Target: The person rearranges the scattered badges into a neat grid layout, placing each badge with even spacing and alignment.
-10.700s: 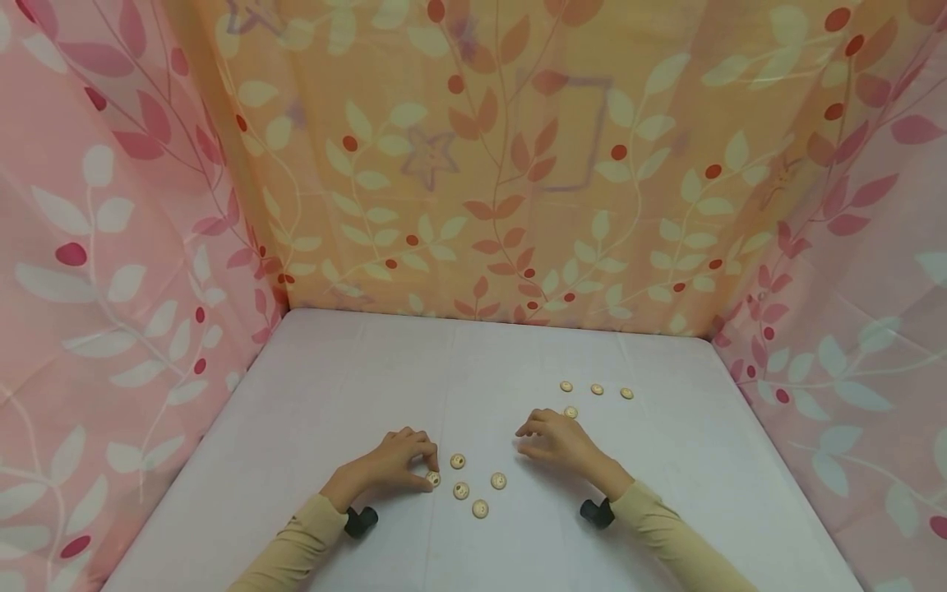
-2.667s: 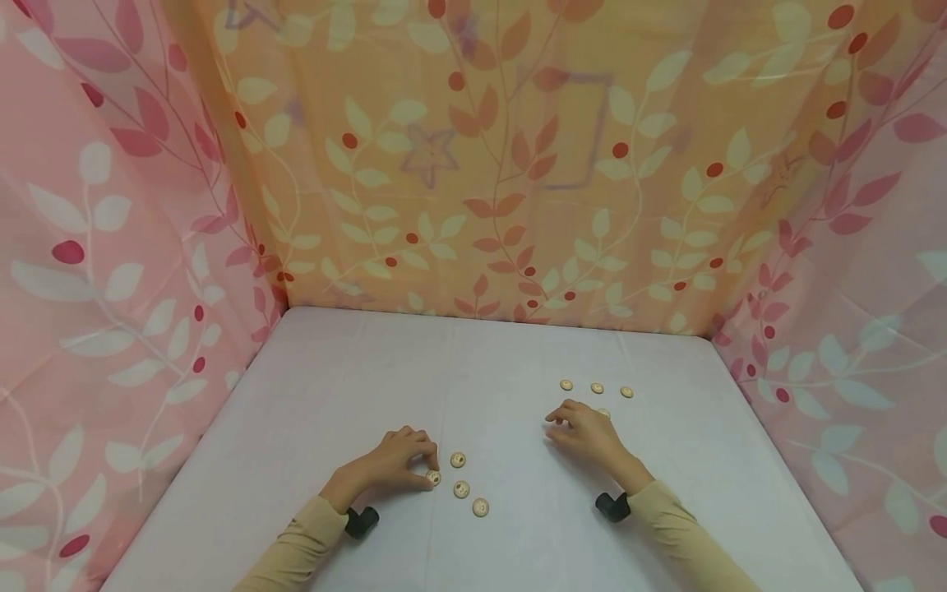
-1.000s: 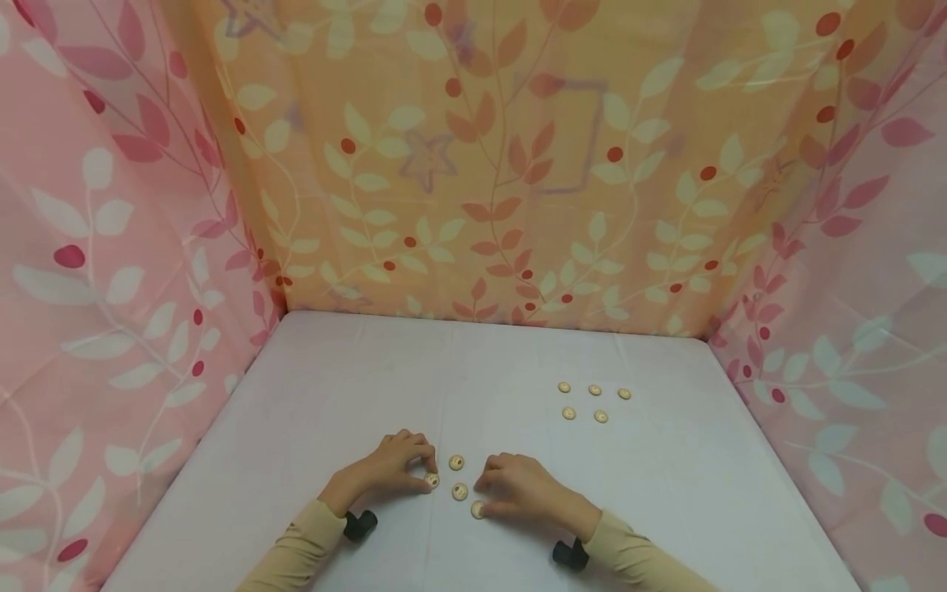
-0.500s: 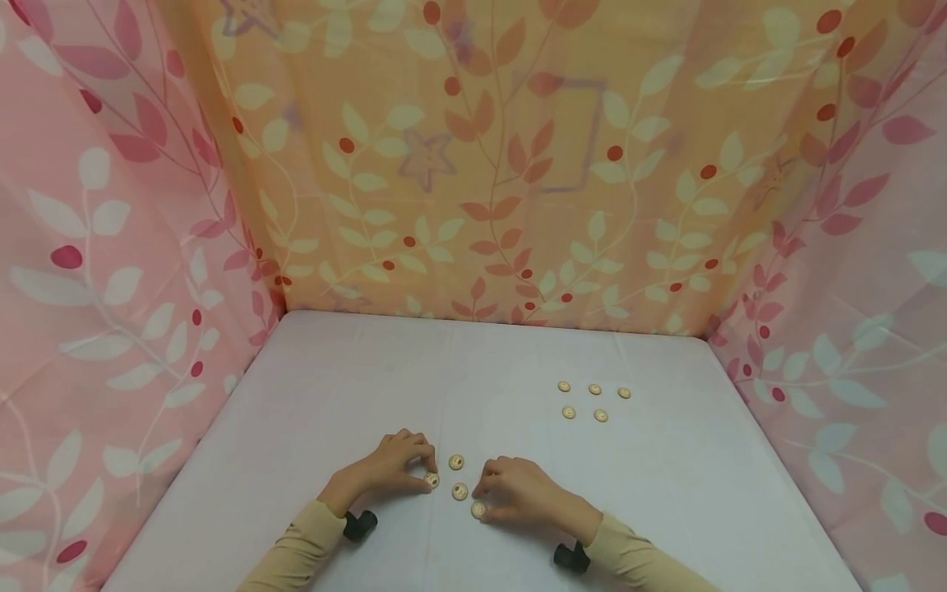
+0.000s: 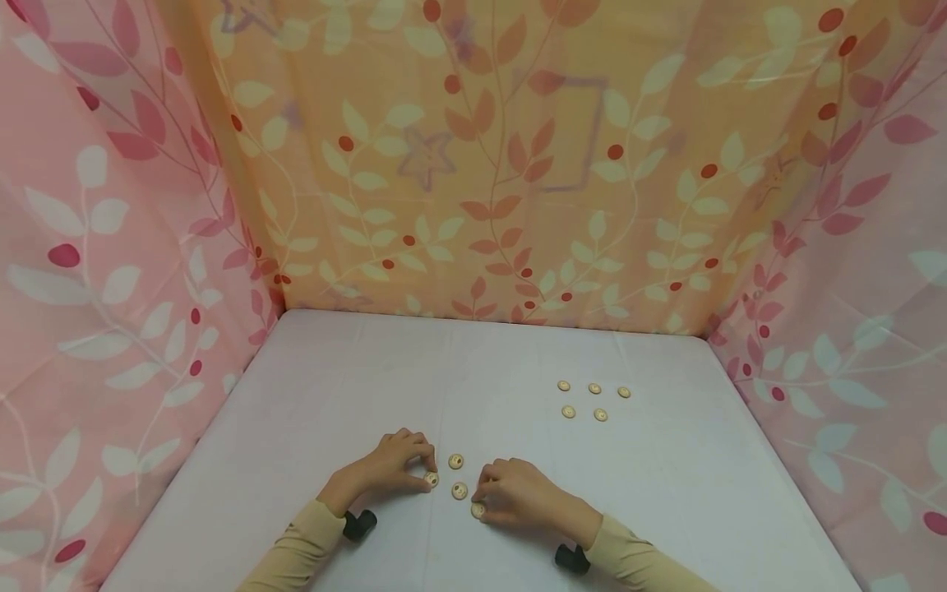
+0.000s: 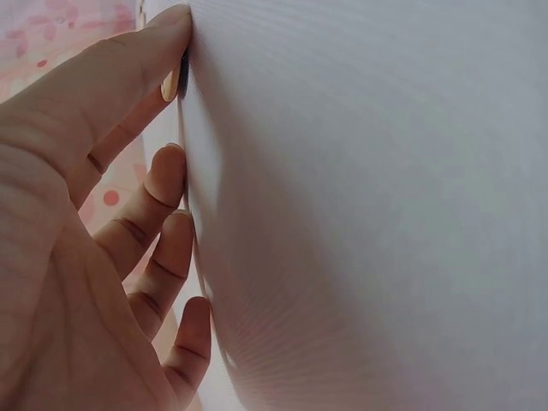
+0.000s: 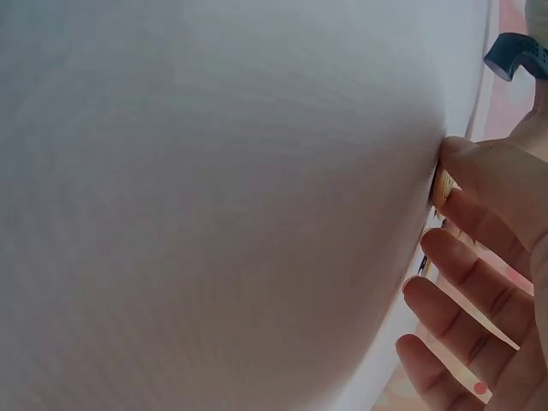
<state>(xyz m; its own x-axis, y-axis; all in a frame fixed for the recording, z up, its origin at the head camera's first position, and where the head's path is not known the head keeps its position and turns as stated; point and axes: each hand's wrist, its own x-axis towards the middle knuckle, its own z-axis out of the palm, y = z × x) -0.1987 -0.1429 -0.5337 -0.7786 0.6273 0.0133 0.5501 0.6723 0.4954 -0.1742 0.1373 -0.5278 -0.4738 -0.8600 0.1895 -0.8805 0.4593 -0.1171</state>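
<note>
In the head view, my left hand pinches a small round wooden disc between thumb and index finger, down on the white table. The left wrist view catches that disc edge-on by the fingertips. My right hand has thumb and index finger on another disc at the front of the cluster; the right wrist view shows its edge between them. Two more discs, a rear one and a nearer one, lie between the hands. Dark marks on the discs are too small to read.
Farther back on the right of the white table, several similar discs lie in two rows: a back row with a middle disc, and a front row with a left disc. Patterned curtains enclose the table's back and sides.
A disc from the cluster's right side has gone to the front row at back right, carried by my right hand. That hand has since returned to the cluster's front disc. My left hand has stayed put.
</note>
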